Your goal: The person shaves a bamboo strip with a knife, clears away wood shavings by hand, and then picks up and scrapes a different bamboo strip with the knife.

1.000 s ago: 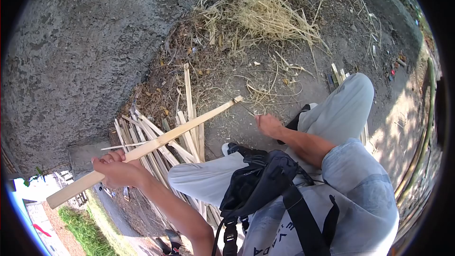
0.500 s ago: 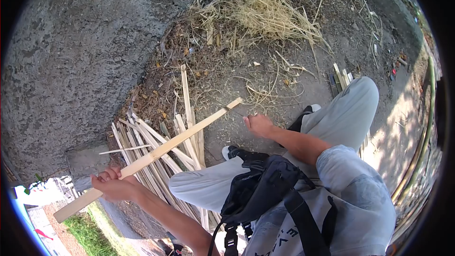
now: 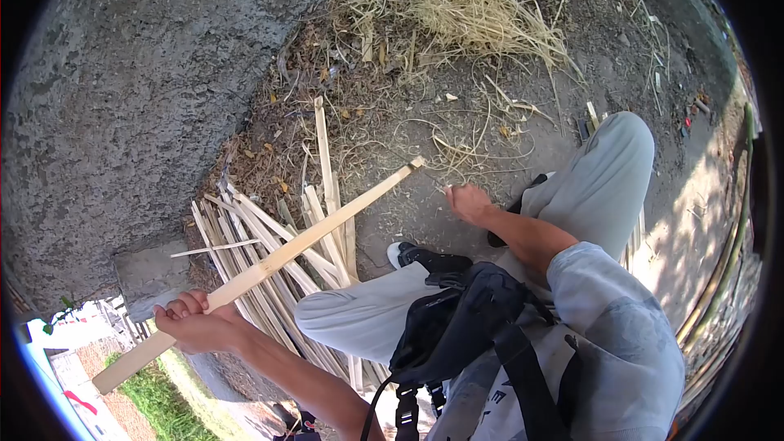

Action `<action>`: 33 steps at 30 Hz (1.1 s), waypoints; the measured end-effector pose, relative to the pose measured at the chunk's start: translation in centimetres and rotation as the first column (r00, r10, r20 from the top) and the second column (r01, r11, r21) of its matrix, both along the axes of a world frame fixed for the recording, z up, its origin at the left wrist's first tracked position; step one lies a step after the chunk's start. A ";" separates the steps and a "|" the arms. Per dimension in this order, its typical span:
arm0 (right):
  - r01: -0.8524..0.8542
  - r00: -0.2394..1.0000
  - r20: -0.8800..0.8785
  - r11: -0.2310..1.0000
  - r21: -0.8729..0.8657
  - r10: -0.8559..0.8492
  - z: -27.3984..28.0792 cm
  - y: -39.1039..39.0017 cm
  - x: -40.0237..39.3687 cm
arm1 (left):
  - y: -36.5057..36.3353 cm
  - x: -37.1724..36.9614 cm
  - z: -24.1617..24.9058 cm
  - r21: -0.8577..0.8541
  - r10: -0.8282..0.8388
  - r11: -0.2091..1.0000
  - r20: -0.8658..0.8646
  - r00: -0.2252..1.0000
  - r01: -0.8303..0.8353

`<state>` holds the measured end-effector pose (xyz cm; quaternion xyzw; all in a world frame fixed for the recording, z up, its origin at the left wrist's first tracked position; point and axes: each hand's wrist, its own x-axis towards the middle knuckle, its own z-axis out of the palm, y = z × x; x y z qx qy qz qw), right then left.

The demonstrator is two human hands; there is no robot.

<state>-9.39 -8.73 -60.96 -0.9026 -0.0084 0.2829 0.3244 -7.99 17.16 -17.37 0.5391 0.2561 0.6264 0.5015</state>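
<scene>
My left hand (image 3: 200, 322) is closed around the lower part of a long, pale bamboo strip (image 3: 318, 230), which slants up and right across the view. To the right of the strip's far end, my right hand (image 3: 469, 202) is closed in a fist on a knife. Only a dark bit of its thin blade (image 3: 413, 166) shows, lying across the strip near its tip; the handle is hidden in my fingers. Beneath the strip, a pile of split bamboo strips (image 3: 237, 257) lies on the ground beside my bent leg.
A rough grey concrete wall (image 3: 155, 98) rises at left. A heap of straw-like shavings (image 3: 482, 12) lies ahead, with curled shavings (image 3: 465, 151) nearer me. My black bag (image 3: 457, 310) hangs at my front. Long poles (image 3: 731, 253) lie at far right.
My right hand and the knife have moved right and slightly up, toward the strip's far end. My left hand keeps its hold, and the strip has barely moved.
</scene>
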 end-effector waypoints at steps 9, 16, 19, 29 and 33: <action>-0.014 1.000 0.020 1.000 -0.010 0.014 0.8 -0.6 -0.3 | -0.3 -0.2 0.1 0.028 -0.004 1.000 -0.010 1.000 0.004; -0.018 1.000 -0.013 1.000 0.017 0.019 0.7 -1.1 -0.4 | -1.2 0.0 0.2 0.030 -0.032 0.999 -0.006 0.999 0.032; 0.002 1.000 -0.007 1.000 -0.008 -0.002 1.2 -1.4 0.1 | -1.6 0.4 0.7 0.030 -0.056 0.998 -0.005 0.998 0.056; 0.018 1.000 0.006 0.999 -0.028 -0.017 2.6 -1.9 -0.1 | -1.8 -0.1 0.6 0.034 -0.098 0.995 0.000 0.995 0.098; 0.005 0.999 -0.032 1.000 -0.024 -0.005 0.9 -1.8 -0.5 | -2.1 -0.1 0.6 0.003 -0.085 0.996 -0.007 0.996 0.085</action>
